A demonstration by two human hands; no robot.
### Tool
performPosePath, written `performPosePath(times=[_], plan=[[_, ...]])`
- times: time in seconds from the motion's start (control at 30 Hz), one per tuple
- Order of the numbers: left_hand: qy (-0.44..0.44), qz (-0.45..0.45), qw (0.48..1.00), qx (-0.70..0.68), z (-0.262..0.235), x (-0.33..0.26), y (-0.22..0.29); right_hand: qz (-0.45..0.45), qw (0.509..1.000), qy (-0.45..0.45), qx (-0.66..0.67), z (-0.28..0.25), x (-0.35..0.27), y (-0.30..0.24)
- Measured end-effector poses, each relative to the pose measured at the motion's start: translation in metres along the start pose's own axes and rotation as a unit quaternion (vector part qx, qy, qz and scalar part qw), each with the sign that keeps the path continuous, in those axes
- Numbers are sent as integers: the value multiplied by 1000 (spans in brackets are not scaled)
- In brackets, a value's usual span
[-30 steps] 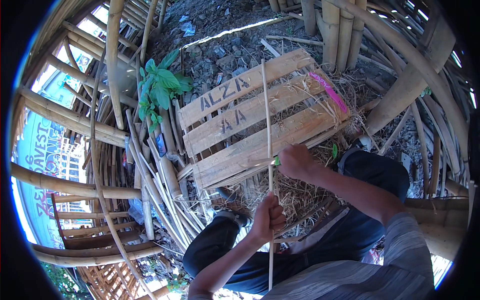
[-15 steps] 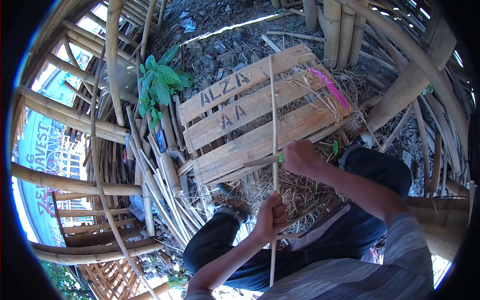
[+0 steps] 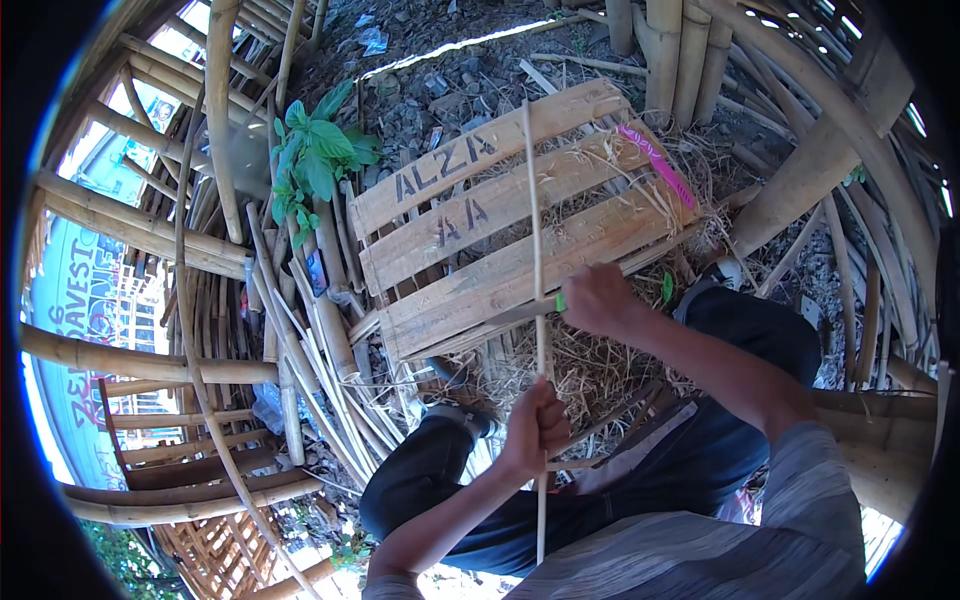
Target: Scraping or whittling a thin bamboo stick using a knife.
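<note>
A long, thin bamboo stick [image 3: 533,210] runs from my lap out across a slatted wooden crate [image 3: 450,292]. My left hand [image 3: 536,428] is closed around its nearer part, above my bent legs. Just beyond, my right hand [image 3: 597,299] grips a knife [image 3: 520,312] by its green handle. The blade points left and lies across the stick, touching it or very close to it. Fingers of the right hand hide most of the handle. Across the crate's right end lies a bright pink strip [image 3: 657,165].
Dry shavings [image 3: 590,375] cover the ground around the crate. Cut bamboo strips [image 3: 335,410] lie to the left, near a leafy green plant [image 3: 318,155]. Bamboo poles [image 3: 690,65] stand at the back right. A bamboo lattice [image 3: 150,370] closes off the left side.
The view has shifted slightly. The stick's far end sits a little farther left over the crate. Both hands keep their grips, and the knife stays across the stick.
</note>
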State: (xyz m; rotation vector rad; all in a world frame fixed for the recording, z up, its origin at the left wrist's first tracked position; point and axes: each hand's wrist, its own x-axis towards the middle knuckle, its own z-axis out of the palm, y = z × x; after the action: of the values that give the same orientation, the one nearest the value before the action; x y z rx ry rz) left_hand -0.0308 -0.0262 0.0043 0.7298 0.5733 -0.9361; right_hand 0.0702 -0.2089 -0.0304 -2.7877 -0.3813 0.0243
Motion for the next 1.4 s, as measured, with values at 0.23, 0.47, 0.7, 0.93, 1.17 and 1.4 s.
performPosePath(times=[0.23, 0.47, 0.7, 0.93, 1.17, 1.4], plan=[[14, -12, 1000, 2, -8, -7, -8, -48, 997, -52, 22, 6, -10, -10], [-28, -1, 999, 16, -14, 4, -11, 30, 999, -36, 19, 7, -13, -8], [-28, 2, 999, 34, -15, 11, 4, 18, 993, -48, 102, 5, -10, -4], [-18, 4, 999, 26, -18, 12, 7, -43, 971, -202, 121, 4, -25, -25], [-5, 8, 999, 38, -17, 10, 7, -127, 959, -207, 148, 3, -30, -31], [-18, 3, 999, 41, -14, 12, 8, -154, 962, -177, 142, 10, -29, -24]])
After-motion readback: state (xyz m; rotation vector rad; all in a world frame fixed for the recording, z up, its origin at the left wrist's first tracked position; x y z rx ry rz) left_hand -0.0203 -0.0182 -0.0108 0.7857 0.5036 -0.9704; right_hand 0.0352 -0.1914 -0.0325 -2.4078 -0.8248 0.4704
